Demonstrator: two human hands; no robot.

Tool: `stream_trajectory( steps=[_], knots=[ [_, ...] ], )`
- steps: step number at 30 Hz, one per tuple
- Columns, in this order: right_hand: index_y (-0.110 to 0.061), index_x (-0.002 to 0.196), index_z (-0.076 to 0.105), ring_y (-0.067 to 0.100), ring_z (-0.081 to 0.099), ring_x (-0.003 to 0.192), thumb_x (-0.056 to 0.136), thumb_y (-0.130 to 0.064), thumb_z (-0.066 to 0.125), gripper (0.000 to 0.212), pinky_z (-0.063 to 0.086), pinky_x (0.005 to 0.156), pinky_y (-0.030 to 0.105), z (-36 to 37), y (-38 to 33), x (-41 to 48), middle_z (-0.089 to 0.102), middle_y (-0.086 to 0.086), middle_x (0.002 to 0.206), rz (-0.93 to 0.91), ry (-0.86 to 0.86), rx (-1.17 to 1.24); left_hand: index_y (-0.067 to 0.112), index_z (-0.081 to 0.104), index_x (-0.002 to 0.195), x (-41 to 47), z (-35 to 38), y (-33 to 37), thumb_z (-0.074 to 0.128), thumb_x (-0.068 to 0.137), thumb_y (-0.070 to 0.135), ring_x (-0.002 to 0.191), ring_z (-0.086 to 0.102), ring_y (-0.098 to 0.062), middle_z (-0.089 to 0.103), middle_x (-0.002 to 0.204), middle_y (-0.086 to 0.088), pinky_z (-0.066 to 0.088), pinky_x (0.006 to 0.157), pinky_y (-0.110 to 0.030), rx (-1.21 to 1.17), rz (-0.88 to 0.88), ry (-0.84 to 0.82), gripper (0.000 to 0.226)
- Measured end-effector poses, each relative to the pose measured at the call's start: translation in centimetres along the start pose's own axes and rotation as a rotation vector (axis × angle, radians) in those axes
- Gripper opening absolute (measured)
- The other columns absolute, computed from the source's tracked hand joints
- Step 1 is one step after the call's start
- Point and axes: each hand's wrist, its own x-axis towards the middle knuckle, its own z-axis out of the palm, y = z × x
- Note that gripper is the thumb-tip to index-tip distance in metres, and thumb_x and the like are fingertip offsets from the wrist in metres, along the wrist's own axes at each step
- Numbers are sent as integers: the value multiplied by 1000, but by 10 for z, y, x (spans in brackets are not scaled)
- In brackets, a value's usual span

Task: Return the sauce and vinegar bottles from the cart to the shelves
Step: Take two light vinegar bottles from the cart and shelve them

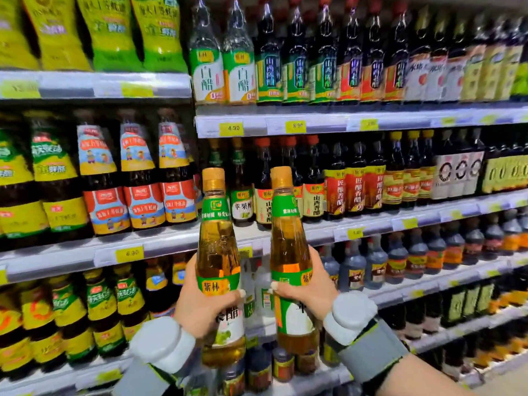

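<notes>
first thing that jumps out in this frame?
Two matching golden vinegar bottles, held up side by side at centre: one in the left hand, one in the right hand, fingers wrapped over the green labels. Behind them, shelves packed with dark sauce bottles, and bright yellow-green pouches at top left.

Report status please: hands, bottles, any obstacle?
Left hand shut on left bottle. Right hand shut on right bottle. Both upright, in front of the shelves. Nothing blocking.
</notes>
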Motion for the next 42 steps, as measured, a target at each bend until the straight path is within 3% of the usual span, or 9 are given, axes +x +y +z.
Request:
stream_trajectory(
  steps=[5,8,12,17,26,31,36,39,42],
  knots=[
    [-26,119,31,10,60,85,68,4,73,72,51,73,17,-62,-2,25,59,-4,98,-23,-108,11,22,30,117,5,58,15,81,56,-6,78,55,-14,55,91,-1,40,76,-27,18,-11,129,85],
    [-24,122,33,10,60,87,67,3,74,74,51,80,24,-73,-2,29,59,-5,99,-17,-138,13,15,31,127,4,67,17,77,60,-9,77,55,-11,55,89,5,42,69,-23,32,-13,126,85],
    [-27,123,31,14,61,91,65,3,76,79,50,87,31,-91,4,37,60,-3,103,-5,-178,27,22,35,112,1,83,22,76,28,32,76,56,-6,57,88,7,41,64,-16,57,-27,143,94],
    [-27,125,34,22,61,101,54,-18,82,87,48,95,43,-91,9,52,62,2,110,27,-214,21,22,35,113,15,87,17,80,57,3,80,58,-12,59,90,1,44,70,-27,8,-61,204,74],
    [-25,124,35,20,62,97,59,-5,82,83,48,92,41,-74,13,95,63,0,105,50,-186,79,24,44,89,64,73,5,67,43,9,69,58,-17,59,80,-6,43,58,-25,-116,-92,210,54],
    [-21,130,33,24,60,103,55,-10,82,90,45,97,45,-55,17,119,61,4,113,59,-170,55,12,43,110,100,54,-12,75,27,21,71,59,-22,61,82,-9,46,62,-29,-124,-95,169,88],
    [-18,130,34,15,61,93,60,-2,80,85,47,88,35,-42,19,141,62,-2,103,64,-177,41,2,46,112,132,41,-23,75,28,26,71,61,-24,63,82,-12,49,63,-30,-131,-130,109,92],
    [-16,130,35,15,61,91,59,-2,81,85,48,86,33,-38,17,150,63,-1,102,67,-185,45,2,51,97,146,38,-19,70,39,13,58,59,-18,59,69,-7,48,50,-19,-109,-122,106,62],
    [-18,130,37,22,61,98,58,-4,82,86,47,93,40,-35,21,166,64,4,108,60,-177,30,12,56,73,160,38,-18,70,29,20,56,56,-23,60,54,-1,49,60,-29,-121,-74,115,47]
  ],
)
